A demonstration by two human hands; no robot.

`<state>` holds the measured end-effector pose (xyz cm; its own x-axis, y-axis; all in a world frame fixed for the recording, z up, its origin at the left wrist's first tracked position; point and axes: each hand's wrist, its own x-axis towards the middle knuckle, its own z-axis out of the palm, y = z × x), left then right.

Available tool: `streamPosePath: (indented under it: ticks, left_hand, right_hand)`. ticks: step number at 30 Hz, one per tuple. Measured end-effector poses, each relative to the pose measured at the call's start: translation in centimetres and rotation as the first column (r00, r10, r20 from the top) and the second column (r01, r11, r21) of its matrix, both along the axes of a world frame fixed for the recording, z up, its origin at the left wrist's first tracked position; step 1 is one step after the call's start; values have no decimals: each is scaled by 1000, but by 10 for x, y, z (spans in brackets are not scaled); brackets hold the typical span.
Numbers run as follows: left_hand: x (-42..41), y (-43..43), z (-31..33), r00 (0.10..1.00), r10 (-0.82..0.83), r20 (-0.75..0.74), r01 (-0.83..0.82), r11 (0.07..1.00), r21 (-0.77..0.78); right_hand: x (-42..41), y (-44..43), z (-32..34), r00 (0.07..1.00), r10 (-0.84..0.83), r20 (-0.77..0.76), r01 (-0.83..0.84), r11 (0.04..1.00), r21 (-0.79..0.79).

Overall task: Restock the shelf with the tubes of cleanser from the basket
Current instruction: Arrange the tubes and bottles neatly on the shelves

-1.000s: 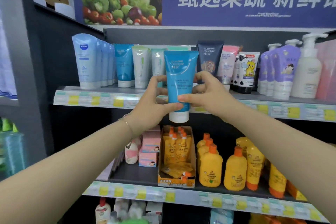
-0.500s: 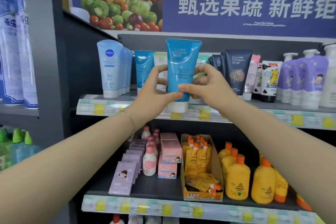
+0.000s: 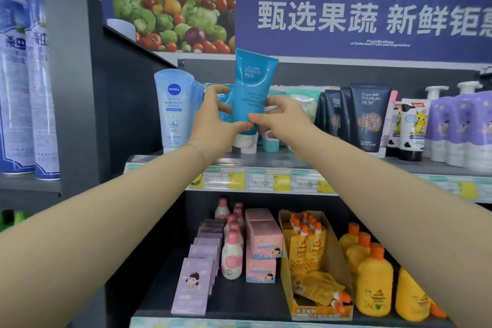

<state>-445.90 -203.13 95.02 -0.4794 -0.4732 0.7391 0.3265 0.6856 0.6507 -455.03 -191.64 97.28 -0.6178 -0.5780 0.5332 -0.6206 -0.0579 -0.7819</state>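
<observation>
A blue tube of cleanser (image 3: 251, 90) with a white cap stands cap-down, tilted a little to the right, just over the upper shelf (image 3: 279, 161). My left hand (image 3: 213, 120) grips its lower left side and my right hand (image 3: 279, 117) pinches its lower right side. More blue and pale green tubes stand behind it, mostly hidden by my hands. The basket is out of view.
Pale blue Nivea tubes (image 3: 174, 109) stand left of the held tube, dark Pure Fountain tubes (image 3: 368, 117) and purple pump bottles (image 3: 458, 128) to the right. The lower shelf holds pink boxes (image 3: 262, 245), a carton of orange pouches (image 3: 314, 261) and yellow bottles (image 3: 372, 279). Spray cans (image 3: 24, 88) stand at far left.
Both hands have carried the blue tube up and back over the upper shelf among the other tubes, and it now tilts slightly right. The view has come closer to the shelf.
</observation>
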Motion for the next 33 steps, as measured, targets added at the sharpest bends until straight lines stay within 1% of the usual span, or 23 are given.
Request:
streamPosePath:
  ticks: [3, 6, 8, 11, 15, 21, 27, 33]
  left_hand:
    - [-8, -12, 1, 998, 53, 29, -53, 998, 21]
    - [-13, -23, -1, 995, 84, 54, -84, 996, -3]
    - [-15, -29, -5, 991, 118, 62, -116, 993, -30]
    - [-18, -37, -10, 982, 175, 72, -170, 983, -74]
    - [-20, -43, -12, 974, 192, 124, -185, 981, -62]
    - [-27, -47, -14, 947, 268, 176, -265, 963, -46]
    - [-35, -49, -16, 912, 352, 211, -347, 936, -60]
    - [-35, -48, -19, 912, 374, 168, -362, 927, -102]
  right_hand:
    - [-6, -22, -1, 999, -28, 40, 27, 1000, 14]
    - [-10, -41, -8, 998, -33, 55, 32, 999, 13]
    - [-12, -51, -12, 999, -33, 28, 32, 999, 17]
    - [-15, -59, -16, 998, -29, -57, 34, 996, 82]
    - [-19, -64, -19, 989, -2, -149, 28, 985, 170]
    - [-19, -70, -26, 984, 31, -176, 1, 984, 176]
    - [-16, -64, -29, 979, 98, -178, -55, 971, 232]
    - [-13, -61, -28, 981, 90, -172, -48, 970, 237]
